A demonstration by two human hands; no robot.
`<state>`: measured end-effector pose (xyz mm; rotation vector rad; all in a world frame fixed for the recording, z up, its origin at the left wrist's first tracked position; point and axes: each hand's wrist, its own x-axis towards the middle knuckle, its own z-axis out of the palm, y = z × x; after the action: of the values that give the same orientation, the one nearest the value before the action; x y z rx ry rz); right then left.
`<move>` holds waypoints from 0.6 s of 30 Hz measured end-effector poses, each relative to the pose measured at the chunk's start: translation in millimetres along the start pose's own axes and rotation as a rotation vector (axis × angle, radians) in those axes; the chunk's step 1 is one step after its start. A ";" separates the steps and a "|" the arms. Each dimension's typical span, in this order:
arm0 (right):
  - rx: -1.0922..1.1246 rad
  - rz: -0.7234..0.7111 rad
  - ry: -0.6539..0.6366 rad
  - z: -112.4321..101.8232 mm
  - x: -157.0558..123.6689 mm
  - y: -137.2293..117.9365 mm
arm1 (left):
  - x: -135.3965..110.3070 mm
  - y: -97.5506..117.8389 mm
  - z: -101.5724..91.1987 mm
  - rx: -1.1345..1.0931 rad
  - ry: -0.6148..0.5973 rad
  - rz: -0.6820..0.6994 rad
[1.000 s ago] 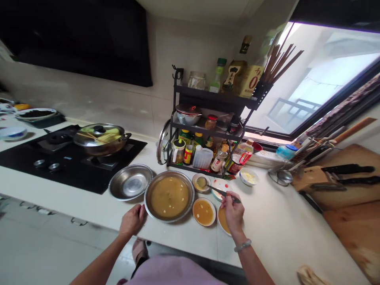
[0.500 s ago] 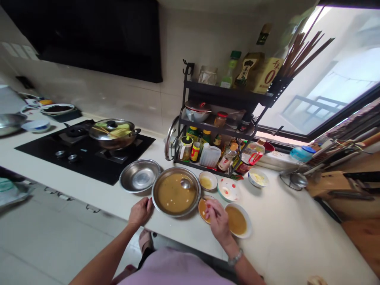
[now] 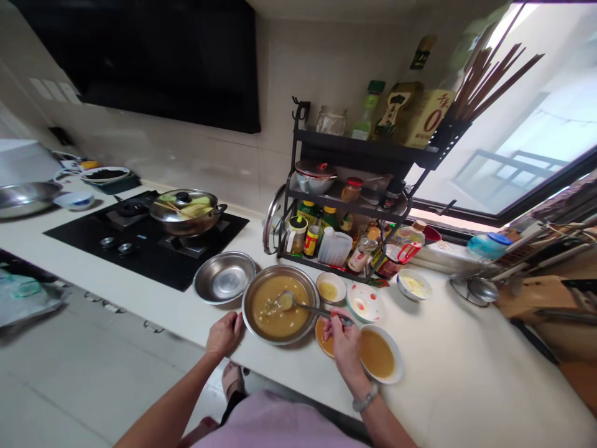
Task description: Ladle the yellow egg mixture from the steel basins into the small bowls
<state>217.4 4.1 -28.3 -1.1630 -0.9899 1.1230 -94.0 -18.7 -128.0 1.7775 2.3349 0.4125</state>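
A wide metal bowl (image 3: pixel 298 339) of brown liquid with pale bits floating in it stands near the counter's front edge. At its left rim my left hand (image 3: pixel 224 334) is closed, fingers curled against the bowl's side. My right hand (image 3: pixel 345 342) grips the handle of a metal ladle (image 3: pixel 305 306), whose head dips into the liquid near the bowl's middle. Under that hand is a small bowl of orange-brown liquid (image 3: pixel 321 339), partly hidden. Just right of it sits a white bowl of brown liquid (image 3: pixel 379 353).
Left of the large bowl stands a shallow metal basin (image 3: pixel 224 280). Behind are a small bowl of yellowish liquid (image 3: pixel 330 288), a spotted dish (image 3: pixel 364 303) and a bowl of pale yellow pieces (image 3: pixel 414 286). A lidded pan (image 3: pixel 186 218) is on the stove; a condiment rack (image 3: pixel 347 202) stands behind.
The ladle's head has shifted left and towards me through the liquid, stirring up the surface. My right hand has moved slightly; my left hand stays at the rim. The view has turned a little left.
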 end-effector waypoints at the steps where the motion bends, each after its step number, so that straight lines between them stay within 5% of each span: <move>1: 0.012 0.005 0.013 -3.3 0.7 -1.8 | 0.0 0.1 -0.3 0.000 0.001 0.000; 11: 0.085 0.067 0.189 -33.3 9.2 -25.0 | 0.6 -2.7 1.2 0.020 -0.010 0.002; 18: 0.094 -0.083 0.300 -60.2 27.4 -36.1 | 1.2 -4.2 3.6 0.005 0.002 0.018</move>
<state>286.0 19.2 -0.8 -1.1633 -0.7387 0.8883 -97.0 -18.2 -132.7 1.8019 2.3256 0.4121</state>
